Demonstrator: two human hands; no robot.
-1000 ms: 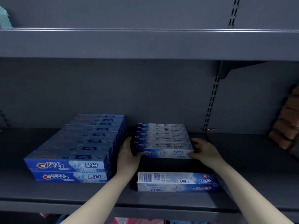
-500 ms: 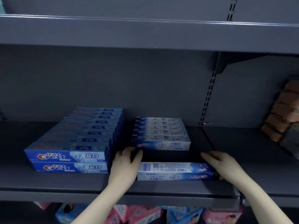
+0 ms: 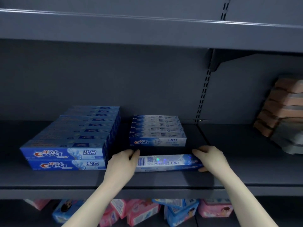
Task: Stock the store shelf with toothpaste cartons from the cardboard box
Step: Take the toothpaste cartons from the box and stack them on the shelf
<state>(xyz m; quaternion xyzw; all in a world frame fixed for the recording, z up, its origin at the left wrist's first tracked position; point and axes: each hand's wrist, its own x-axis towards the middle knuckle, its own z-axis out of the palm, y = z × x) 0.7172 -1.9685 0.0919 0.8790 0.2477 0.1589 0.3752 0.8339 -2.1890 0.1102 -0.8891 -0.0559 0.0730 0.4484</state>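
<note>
A single white-and-blue toothpaste carton (image 3: pixel 168 163) lies crosswise near the front of the dark grey shelf (image 3: pixel 147 192). My left hand (image 3: pixel 123 163) grips its left end and my right hand (image 3: pixel 209 158) grips its right end, thumb underneath. Just behind it stands a row of several matching white-blue cartons (image 3: pixel 158 131). To the left is a two-layer block of blue Crest cartons (image 3: pixel 73 138). The cardboard box is out of view.
An upper shelf (image 3: pixel 147 30) overhangs closely. At the far right stand stacked brown and grey packs (image 3: pixel 282 115). A slotted upright (image 3: pixel 203 95) divides the back wall. Pink and blue packages (image 3: pixel 144 212) fill the shelf below.
My hands left the back row of white-blue cartons, came forward, and now hold the ends of the front carton. The carton has tipped, barcode side up. My view dropped slightly.
</note>
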